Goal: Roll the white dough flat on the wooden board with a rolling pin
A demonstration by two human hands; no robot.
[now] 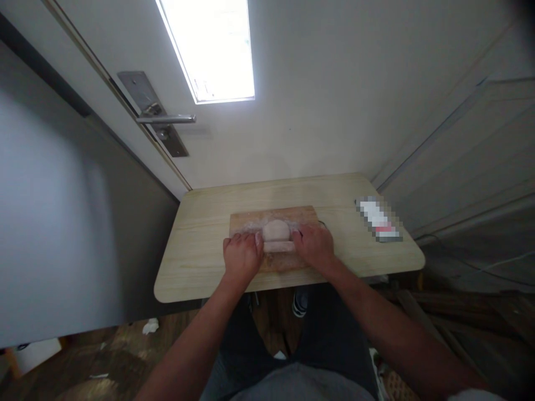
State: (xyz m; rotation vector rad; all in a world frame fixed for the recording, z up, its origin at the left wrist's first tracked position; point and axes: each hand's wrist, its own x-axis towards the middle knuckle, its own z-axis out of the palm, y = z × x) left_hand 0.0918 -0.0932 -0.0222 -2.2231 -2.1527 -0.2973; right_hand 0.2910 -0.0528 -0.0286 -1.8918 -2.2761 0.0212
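Note:
Both of my hands are wrapped round a pale rolling pin (279,246), which lies crosswise over a wooden board (288,262). My left hand (243,253) is closed on its left end, my right hand (314,244) on its right end. Just beyond the pin a flat, rounded piece of dough (276,230) shows; its near edge meets the pin. White flour is scattered over the board around the dough. The fingers and palms cover the pin's two ends.
The board rests on a light wood table (188,245) with rounded corners. A phone-like item, blurred out (378,219), lies at the table's right. Behind stands a white door with a metal handle (167,119) and a bright window (213,50). Walls rise at both sides.

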